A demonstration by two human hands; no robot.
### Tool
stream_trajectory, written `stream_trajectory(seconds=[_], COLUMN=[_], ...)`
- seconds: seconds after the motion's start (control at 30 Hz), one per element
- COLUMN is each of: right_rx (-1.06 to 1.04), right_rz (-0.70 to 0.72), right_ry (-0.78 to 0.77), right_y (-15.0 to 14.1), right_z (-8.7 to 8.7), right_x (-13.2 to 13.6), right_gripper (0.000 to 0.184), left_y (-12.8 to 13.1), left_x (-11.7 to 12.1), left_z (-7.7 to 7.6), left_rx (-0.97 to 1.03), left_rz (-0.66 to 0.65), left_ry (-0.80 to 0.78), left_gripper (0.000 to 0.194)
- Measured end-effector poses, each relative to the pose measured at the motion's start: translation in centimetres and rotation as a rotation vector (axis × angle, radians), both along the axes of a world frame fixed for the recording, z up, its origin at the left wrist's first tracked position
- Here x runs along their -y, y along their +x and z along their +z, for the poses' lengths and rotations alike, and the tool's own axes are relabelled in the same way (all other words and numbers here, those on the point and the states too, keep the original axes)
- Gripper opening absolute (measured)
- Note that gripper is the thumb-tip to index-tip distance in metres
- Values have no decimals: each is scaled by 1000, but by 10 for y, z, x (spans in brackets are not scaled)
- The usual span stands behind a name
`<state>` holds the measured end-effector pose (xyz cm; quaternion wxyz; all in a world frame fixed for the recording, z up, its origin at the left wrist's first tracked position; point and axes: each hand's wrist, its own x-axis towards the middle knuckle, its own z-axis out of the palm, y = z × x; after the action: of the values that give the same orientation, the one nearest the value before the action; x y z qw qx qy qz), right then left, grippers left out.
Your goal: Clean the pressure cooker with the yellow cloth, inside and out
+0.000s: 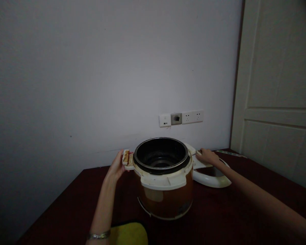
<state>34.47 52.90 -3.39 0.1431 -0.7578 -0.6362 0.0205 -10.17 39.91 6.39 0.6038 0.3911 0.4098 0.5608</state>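
Note:
A rice cooker (165, 197) with a brown body and white rim stands upright on the dark red tabletop. Its black inner pot (161, 153) sits inside, open at the top. My left hand (117, 166) is closed around the stained white bracket (125, 158) on the cooker's left side. To the right of the cooker, partly behind it, is a white oval plastic part (213, 180) with a dark middle. My right hand (207, 156) is closed at that part's upper edge, close to the cooker's rim; its fingertips are partly hidden.
A yellow cloth with dark edging (129, 234) lies at the front, by my left forearm. Wall sockets (192, 117) and a switch plate (165, 120) are behind the cooker. A pale door (280, 85) stands at the right. A thin patterned strip (231, 153) lies along the table's back right edge.

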Motion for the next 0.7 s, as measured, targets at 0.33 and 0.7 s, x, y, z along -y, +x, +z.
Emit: stream_trajectory(seconds=[0.33,0.7], right_rx=[39,-286], right_rz=[-2,341], right_ry=[45,168], right_y=[5,-34], right_z=[31,152], right_x=[19,67], right_gripper=[59,37], left_y=[-2,-31], left_x=[8,-8], left_z=[4,22], left_rx=[-144,-496], left_rz=[-10,552], left_ry=[51,148], left_gripper=[43,22])
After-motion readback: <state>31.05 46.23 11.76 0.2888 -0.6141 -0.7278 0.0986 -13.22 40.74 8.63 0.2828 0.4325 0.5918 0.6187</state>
